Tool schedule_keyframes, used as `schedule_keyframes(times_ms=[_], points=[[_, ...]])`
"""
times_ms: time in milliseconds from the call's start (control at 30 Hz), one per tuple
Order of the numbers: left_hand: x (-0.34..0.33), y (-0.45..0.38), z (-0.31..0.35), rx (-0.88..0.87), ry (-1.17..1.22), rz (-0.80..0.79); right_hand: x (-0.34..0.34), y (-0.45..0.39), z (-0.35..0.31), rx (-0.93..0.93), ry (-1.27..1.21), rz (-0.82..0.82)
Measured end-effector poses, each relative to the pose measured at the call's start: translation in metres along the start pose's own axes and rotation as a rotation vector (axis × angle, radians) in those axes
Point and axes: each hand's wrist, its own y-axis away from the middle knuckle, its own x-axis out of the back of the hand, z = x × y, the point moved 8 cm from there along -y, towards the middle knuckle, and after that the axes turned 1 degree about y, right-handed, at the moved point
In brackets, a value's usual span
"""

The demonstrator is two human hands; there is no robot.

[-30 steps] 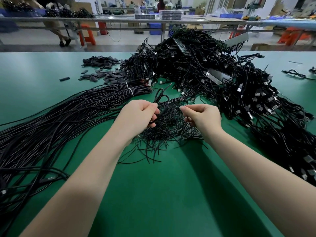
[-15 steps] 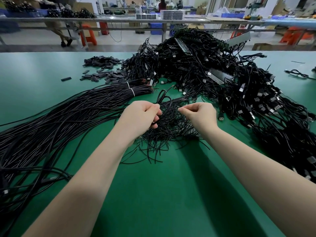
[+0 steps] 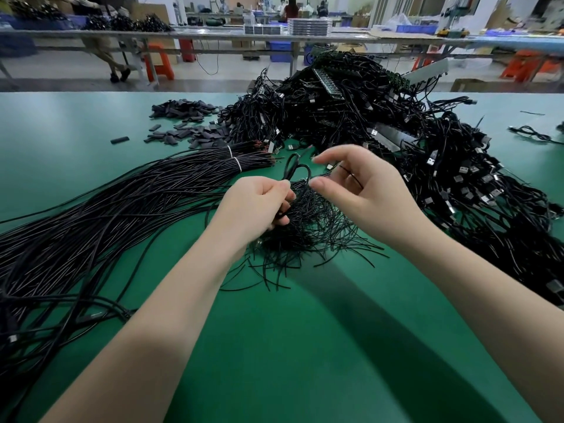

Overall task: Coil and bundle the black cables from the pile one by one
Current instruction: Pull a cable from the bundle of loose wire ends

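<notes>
Left hand: fingers curled tight round a small black cable coil, its loops standing up just above the fist.
Right hand: raised just right of the coil, thumb and forefinger spread apart, a thin black strand lying across the palm; whether it grips that strand, I cannot tell.
Tie wires: a loose heap directly beneath both hands.
Cable pile: beyond and right of the grip.
Long banded cables: fanned out left of the grip on the green table.
</notes>
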Motion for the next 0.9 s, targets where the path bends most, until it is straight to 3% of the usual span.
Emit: schedule_keyframes(times_ms=[100, 367, 500, 633, 767, 900], points=[[-0.014, 0.006, 0.005, 0.022, 0.089, -0.100, 0.000, -0.002, -0.002, -0.005, -0.052, -0.023], [-0.037, 0.018, 0.017, 0.024, 0.289, -0.334, 0.009, 0.000, 0.005, -0.065, -0.335, 0.137], [-0.035, 0.020, 0.017, -0.007, 0.209, -0.416, 0.008, 0.004, 0.001, -0.061, -0.317, 0.119], [-0.031, 0.017, 0.017, -0.069, -0.043, -0.355, 0.005, 0.011, 0.008, -0.126, -0.296, 0.139], [-0.026, 0.012, 0.016, -0.096, -0.130, -0.196, -0.012, 0.022, 0.037, -0.472, -0.588, 0.163], [-0.021, 0.018, 0.036, -0.306, -0.264, -0.097, -0.024, 0.034, 0.034, -0.423, -0.389, -0.030]])
